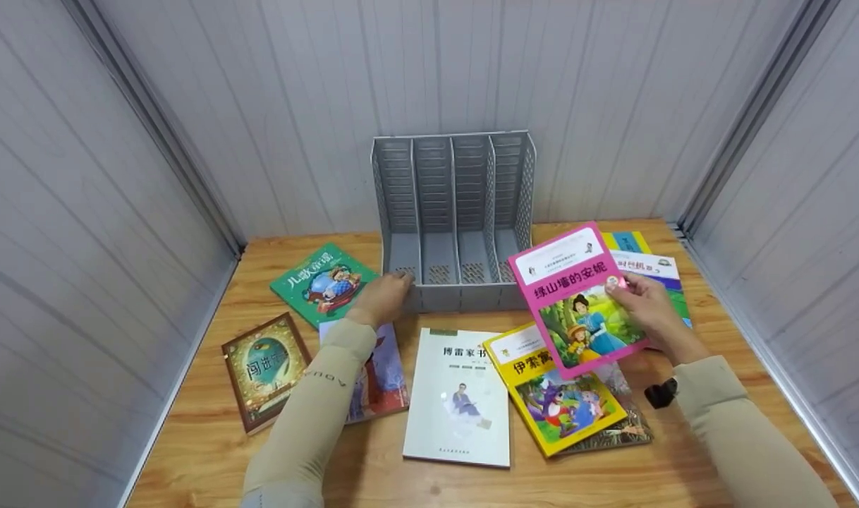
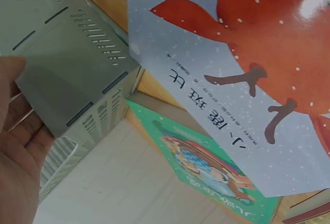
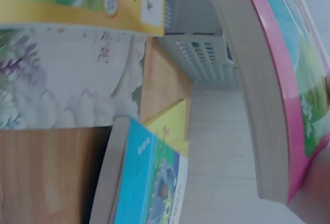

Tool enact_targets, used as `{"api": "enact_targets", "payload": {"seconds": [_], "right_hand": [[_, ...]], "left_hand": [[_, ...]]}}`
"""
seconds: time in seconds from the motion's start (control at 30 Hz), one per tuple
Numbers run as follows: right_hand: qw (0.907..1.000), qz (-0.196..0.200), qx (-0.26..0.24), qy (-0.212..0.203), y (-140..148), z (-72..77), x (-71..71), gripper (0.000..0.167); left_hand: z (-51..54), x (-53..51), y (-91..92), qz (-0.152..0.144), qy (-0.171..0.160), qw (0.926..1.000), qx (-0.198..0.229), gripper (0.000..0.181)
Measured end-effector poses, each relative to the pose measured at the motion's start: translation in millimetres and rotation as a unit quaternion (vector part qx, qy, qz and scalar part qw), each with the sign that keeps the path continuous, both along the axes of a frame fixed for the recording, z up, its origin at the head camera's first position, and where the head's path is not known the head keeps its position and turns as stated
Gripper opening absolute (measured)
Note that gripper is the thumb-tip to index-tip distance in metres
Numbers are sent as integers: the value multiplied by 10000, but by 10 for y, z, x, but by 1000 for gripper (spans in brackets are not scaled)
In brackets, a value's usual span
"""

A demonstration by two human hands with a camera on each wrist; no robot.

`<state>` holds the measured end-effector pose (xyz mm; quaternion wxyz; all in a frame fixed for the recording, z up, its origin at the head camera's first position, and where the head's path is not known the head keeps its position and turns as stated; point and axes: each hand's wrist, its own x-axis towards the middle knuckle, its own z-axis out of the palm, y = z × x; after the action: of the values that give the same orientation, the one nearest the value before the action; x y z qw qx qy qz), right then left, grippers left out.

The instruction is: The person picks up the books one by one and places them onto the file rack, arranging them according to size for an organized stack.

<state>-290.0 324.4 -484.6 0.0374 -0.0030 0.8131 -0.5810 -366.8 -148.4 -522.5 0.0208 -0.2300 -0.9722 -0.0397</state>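
My right hand (image 1: 652,310) pinches a pink-covered children's book (image 1: 577,303) by its right side, raised and tilted above a yellow book (image 1: 556,395). In the right wrist view the pink book's page block (image 3: 252,90) faces the camera. My left hand (image 1: 384,300) grips the low front wall, at the left corner, of a grey file rack (image 1: 458,296) with several upright compartments. The left wrist view shows the thumb on one face of the rack's wall (image 2: 67,74) and fingers curled behind it. No books show inside the rack.
On the wooden table (image 1: 197,451) lie a green book (image 1: 324,286), a brown book (image 1: 264,370), a purple book with a deer (image 1: 380,381) and a white book (image 1: 458,402). More books (image 1: 669,275) overlap at the right. Pale panel walls (image 1: 317,106) surround the table.
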Motion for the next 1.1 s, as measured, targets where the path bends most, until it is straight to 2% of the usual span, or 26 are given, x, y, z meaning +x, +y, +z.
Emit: {"api": "enact_targets", "payload": {"seconds": [0.2, 0.33, 0.47, 0.6, 0.77, 0.93, 1.1], "right_hand": [[9999, 161, -32, 50, -113, 73, -22, 62], [9997, 122, 122, 155, -209, 113, -61, 57], [9995, 146, 17, 290, -316, 153, -92, 56], [9988, 252, -121, 409, -399, 179, -109, 58], [9981, 298, -205, 494, -533, 218, -133, 56], [9971, 322, -229, 645, -648, 247, -160, 56], [9964, 416, -324, 657, -750, 278, -175, 55]], "left_hand": [[84, 58, 84, -159, 271, 9985, 447, 37], [175, 111, 165, -201, 216, 9955, 902, 44], [260, 171, 255, -128, 40, 9859, 1666, 46], [320, 242, 366, -111, -221, 9658, 2582, 49], [340, 291, 471, -232, -593, 9297, 3627, 48], [373, 349, 563, -351, -818, 8984, 4300, 48], [386, 399, 635, -378, -1230, 8698, 4764, 52]]}}
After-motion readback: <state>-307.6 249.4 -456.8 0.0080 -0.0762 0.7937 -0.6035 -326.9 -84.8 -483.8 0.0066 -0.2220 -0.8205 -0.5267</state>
